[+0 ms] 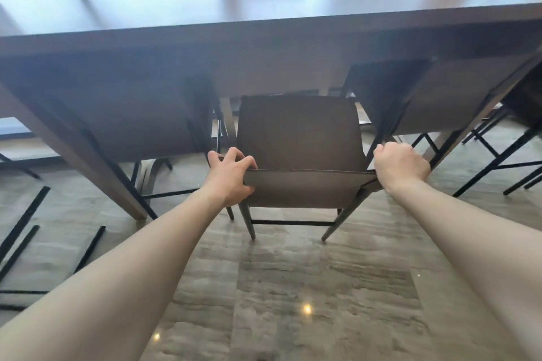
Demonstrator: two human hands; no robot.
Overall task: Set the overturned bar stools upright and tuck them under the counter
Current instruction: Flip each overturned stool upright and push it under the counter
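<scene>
Under counter (264,38), stool (299,138) upright, front legs hidden, both hands gripping backrest: left (228,176), right (401,165).

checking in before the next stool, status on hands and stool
Left hand and right hand grip stool backrest. Stool upright, seat partly under counter. Path looks clear.

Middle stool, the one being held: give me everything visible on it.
The stool stands upright on the stone floor, brown leather-like seat and low backrest, tapered legs joined by a dark crossbar. Its seat front reaches under the counter. The left hand grips the backrest's left corner, the right hand its right.
</scene>
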